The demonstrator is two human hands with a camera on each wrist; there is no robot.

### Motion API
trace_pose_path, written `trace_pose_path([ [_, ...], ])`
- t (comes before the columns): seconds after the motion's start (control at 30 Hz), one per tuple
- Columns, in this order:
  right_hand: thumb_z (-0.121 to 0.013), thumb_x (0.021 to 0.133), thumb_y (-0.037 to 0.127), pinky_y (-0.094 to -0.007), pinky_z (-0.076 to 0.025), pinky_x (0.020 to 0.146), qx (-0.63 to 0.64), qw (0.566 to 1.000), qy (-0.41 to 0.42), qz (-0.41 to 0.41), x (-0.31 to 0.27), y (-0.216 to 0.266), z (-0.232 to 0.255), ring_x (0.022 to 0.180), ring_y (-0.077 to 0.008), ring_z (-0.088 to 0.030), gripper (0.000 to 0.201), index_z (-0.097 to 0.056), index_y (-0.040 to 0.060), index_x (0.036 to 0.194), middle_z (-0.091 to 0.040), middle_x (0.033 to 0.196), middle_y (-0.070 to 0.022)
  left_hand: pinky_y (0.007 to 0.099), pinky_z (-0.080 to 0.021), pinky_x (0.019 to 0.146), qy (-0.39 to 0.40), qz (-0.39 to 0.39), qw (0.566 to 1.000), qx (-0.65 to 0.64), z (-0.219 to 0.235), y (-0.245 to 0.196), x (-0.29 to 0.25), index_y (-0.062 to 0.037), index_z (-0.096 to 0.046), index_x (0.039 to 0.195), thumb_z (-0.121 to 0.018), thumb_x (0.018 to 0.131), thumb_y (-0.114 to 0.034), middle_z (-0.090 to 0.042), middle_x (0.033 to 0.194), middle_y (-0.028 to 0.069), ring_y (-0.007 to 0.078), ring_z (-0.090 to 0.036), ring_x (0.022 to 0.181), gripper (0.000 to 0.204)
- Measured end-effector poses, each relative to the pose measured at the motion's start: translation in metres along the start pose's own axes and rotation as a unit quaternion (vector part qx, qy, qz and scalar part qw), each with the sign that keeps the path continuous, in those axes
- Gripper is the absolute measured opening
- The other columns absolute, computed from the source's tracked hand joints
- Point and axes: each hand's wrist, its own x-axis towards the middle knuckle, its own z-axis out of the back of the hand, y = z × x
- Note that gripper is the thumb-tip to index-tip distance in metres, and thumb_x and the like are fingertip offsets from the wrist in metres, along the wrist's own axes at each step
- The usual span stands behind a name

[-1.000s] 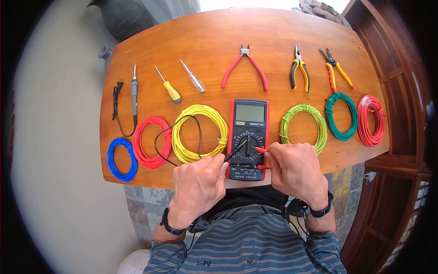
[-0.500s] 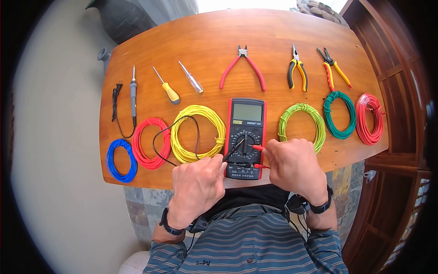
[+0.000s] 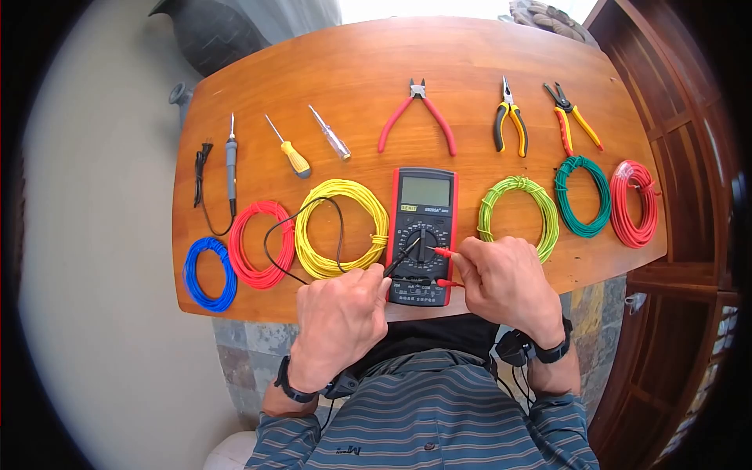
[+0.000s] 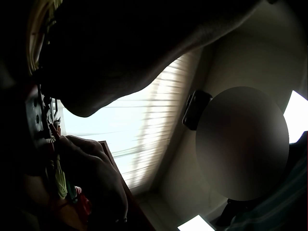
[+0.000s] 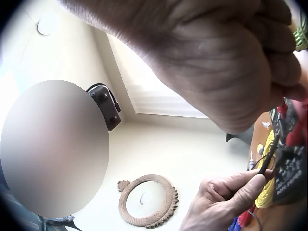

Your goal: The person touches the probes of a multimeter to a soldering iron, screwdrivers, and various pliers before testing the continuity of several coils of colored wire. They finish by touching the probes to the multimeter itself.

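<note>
In the head view a red and black multimeter [image 3: 428, 190] lies face up near the table's front edge, its screen blank. My left hand [image 3: 343, 319] pinches a black test probe [image 3: 398, 262], whose tip points up and right over the dial [image 3: 424, 249]. From the other side my right hand [image 3: 513, 282] pinches a red test probe [image 3: 444, 252], its tip close to the black one over the dial. Red and black plugs [image 3: 445, 283] sit at the meter's lower end. The right wrist view shows the black probe [image 5: 269, 155] between left thumb and fingers.
Yellow [image 3: 307, 251], red [image 3: 243, 270] and blue [image 3: 188, 274] wire coils lie left; lime [image 3: 487, 215], green [image 3: 576, 227] and another red coil [image 3: 623, 223] right. Behind are a soldering iron [image 3: 231, 168], screwdrivers [image 3: 294, 157], red-handled cutters [image 3: 440, 124], long-nose pliers [image 3: 501, 129] and wire strippers [image 3: 565, 121].
The table and meter have shifted slightly left in the head view. Both hands keep their pinch on the probes, and the two tips stay over the dial.
</note>
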Motion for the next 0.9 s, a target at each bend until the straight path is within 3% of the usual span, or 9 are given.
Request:
trace_pose_path([
  [0.3,-0.070,0.097,0.014,-0.0534,-0.048,0.058,-0.008,0.999,-0.032,0.012,-0.005,0.007,-0.003,0.064,-0.0448,-0.065,0.022,-0.064,0.0028,0.078,-0.063,0.064,-0.0209,0.0463,-0.052,0.058,-0.008,-0.002,1.000,0.004,-0.001,0.000,-0.007,-0.0092,-0.074,0.104,-0.075,0.097,-0.019,-0.072,0.078,0.0108,0.0353,-0.072,0.071,0.012],
  [0.37,-0.070,0.097,0.014,-0.0534,-0.048,0.058,-0.010,0.999,-0.035,0.013,-0.006,0.008,-0.004,0.064,-0.0447,-0.065,0.022,-0.064,0.0027,0.078,-0.063,0.064,-0.0208,0.0491,-0.053,0.056,-0.017,-0.021,1.000,-0.005,-0.001,0.000,-0.006,-0.0067,-0.067,0.092,-0.073,0.097,-0.019,-0.072,0.077,0.0130,0.0378,-0.072,0.068,0.015],
  [0.57,-0.069,0.098,0.017,-0.0552,-0.052,0.058,-0.024,0.999,-0.036,0.026,-0.004,0.003,-0.002,0.063,-0.0458,-0.067,0.025,-0.064,0.0040,0.077,-0.065,0.065,-0.0219,0.0493,-0.053,0.056,-0.016,-0.030,0.999,-0.008,-0.001,-0.001,-0.007,-0.0061,-0.066,0.091,-0.073,0.097,-0.019,-0.071,0.076,0.0133,0.0380,-0.072,0.068,0.015],
  [0.67,-0.069,0.098,0.018,-0.0557,-0.052,0.060,0.036,0.999,-0.021,0.011,-0.001,-0.008,-0.006,0.065,-0.0474,-0.066,0.026,-0.065,0.0038,0.076,-0.065,0.066,-0.0229,0.0472,-0.051,0.058,-0.001,-0.015,1.000,0.008,-0.002,-0.001,-0.008,-0.0074,-0.073,0.103,-0.075,0.095,-0.017,-0.071,0.077,0.0121,0.0365,-0.071,0.071,0.012],
  [0.77,-0.069,0.098,0.019,-0.0562,-0.052,0.061,0.065,0.998,-0.018,-0.005,-0.002,-0.013,-0.010,0.066,-0.0485,-0.066,0.027,-0.066,0.0037,0.076,-0.065,0.067,-0.0237,0.0495,-0.052,0.055,-0.013,-0.030,0.999,0.004,-0.004,-0.001,-0.008,-0.0069,-0.067,0.092,-0.072,0.097,-0.018,-0.071,0.076,0.0126,0.0384,-0.071,0.067,0.013],
  [0.9,-0.069,0.099,0.017,-0.0537,-0.051,0.061,0.097,0.995,-0.023,-0.014,-0.005,-0.015,-0.014,0.066,-0.0469,-0.065,0.023,-0.068,0.0027,0.080,-0.063,0.067,-0.0232,0.0495,-0.050,0.055,-0.008,-0.029,0.999,0.013,-0.003,-0.001,-0.007,-0.0075,-0.067,0.093,-0.073,0.097,-0.018,-0.071,0.075,0.0120,0.0383,-0.070,0.066,0.012],
])
